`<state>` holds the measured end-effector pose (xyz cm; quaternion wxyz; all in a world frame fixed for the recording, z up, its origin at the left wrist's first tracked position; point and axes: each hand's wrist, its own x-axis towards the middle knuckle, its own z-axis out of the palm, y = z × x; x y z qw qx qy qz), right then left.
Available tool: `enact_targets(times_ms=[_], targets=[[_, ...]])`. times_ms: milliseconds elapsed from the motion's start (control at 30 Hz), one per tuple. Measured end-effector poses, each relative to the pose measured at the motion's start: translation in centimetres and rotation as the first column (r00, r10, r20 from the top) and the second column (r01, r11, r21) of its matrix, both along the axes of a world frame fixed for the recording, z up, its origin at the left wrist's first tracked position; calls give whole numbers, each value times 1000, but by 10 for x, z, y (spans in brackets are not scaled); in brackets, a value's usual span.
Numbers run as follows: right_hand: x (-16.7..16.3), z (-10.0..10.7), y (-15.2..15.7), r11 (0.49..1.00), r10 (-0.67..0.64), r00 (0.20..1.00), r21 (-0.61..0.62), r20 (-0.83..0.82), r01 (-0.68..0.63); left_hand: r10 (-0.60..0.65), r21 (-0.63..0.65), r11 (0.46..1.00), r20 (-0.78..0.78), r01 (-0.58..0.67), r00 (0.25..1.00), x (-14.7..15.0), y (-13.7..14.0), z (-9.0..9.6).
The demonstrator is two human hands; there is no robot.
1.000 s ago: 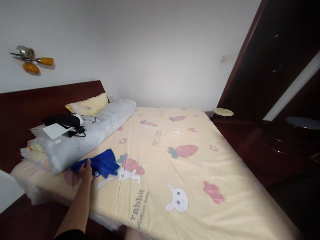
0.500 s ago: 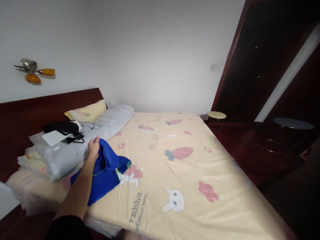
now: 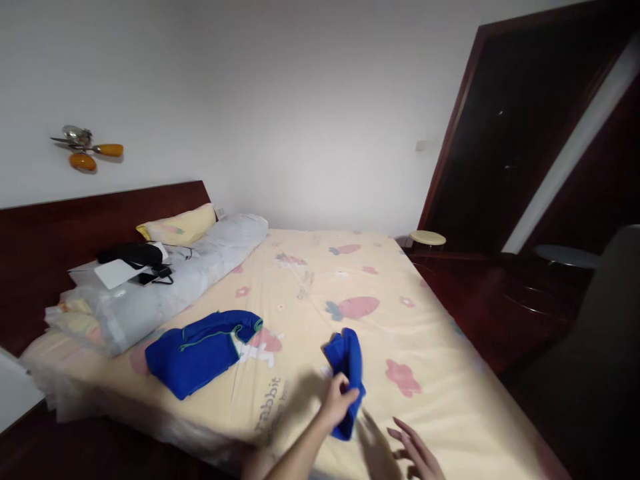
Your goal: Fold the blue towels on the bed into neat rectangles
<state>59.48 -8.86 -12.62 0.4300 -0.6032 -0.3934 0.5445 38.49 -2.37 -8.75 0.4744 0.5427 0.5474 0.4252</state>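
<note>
Yellow bedsheet [image 3: 310, 293] now carries the blue shirt [image 3: 200, 350] well left of my left grip [image 3: 340, 400], which has lifted blue shorts [image 3: 347, 373] clamped tight, my right grip [image 3: 417, 453] spread empty just beside.

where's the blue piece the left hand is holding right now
In the head view the small blue garment hangs from the left hand low and centre-right above the bed sheet, right of the folded blue shirt, with the open right hand just beside it.
</note>
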Motion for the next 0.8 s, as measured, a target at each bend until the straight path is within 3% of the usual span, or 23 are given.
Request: enact_targets(times_ms=[100, 200, 500, 667, 800], targets=[[-39, -8, 10, 1000, 13, 999, 2, -32, -13, -58, -77, 995, 29, 60, 998, 18, -34, -44], [-57, -18, 10, 999, 35, 999, 14, -27, -34, -84, -92, 992, 60, 89, 995, 13, -48, -60], [-80, -26, 8, 971, 27, 1000, 236, -10, -24, -242, -63, 965, 159, 255, 957, -14, -57, -34], [-78, -12, 11, 944, 105, 994, 311, 33, -110, -137, 9, 991, 65, 137, 988, -6, -56, -34], [-75, -1, 10, 919, 104, 994, 380, 24, -105, -35, 83, 996, -37, 38, 999, -5, -54, -37]])
